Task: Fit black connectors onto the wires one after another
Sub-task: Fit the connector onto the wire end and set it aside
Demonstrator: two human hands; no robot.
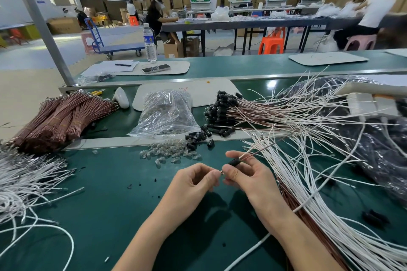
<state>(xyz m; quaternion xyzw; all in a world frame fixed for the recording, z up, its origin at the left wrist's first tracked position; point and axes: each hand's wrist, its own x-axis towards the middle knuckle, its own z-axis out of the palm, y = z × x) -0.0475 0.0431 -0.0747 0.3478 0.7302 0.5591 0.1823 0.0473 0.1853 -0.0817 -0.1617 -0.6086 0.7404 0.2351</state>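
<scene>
In the head view, a small black cylindrical plastic connector (234, 162) is pinched by the right hand (246, 175) above the green table (110, 193). It is threaded on a thin white-and-brown wire pair (253, 153), whose metal tip (221, 171) is pinched by the left hand (193, 180). A heap of wires already capped in black (220, 112) is judged finished; many bare white wires (319, 193) and loose black connectors (198, 136) remain. The blue label on the clear plastic water bottle (149, 39) cannot be read.
</scene>
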